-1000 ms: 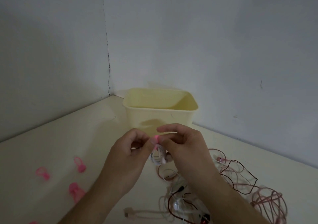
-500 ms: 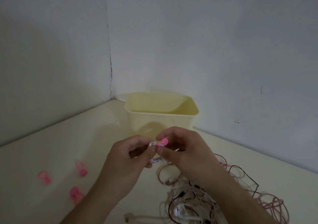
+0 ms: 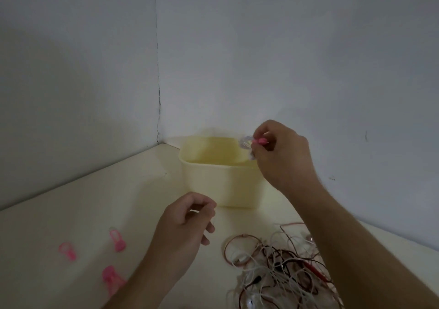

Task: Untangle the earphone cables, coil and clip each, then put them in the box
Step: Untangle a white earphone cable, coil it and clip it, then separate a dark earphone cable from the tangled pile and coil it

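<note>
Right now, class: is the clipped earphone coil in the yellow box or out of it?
Out. The right hand holds the clipped coil above the box rim, not released.

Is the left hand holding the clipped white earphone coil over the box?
No, the right hand pinches the clipped coil above the yellow box, while the left hand is lower, with nothing visible in it.

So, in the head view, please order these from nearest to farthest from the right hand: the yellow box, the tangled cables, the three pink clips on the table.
Measured from the right hand:
1. Yellow box: directly below and left of the hand, which holds a clipped coil over its rim.
2. Tangled cables: lower, near the right forearm.
3. Pink clips on the table: far left, beyond the left hand.
</note>
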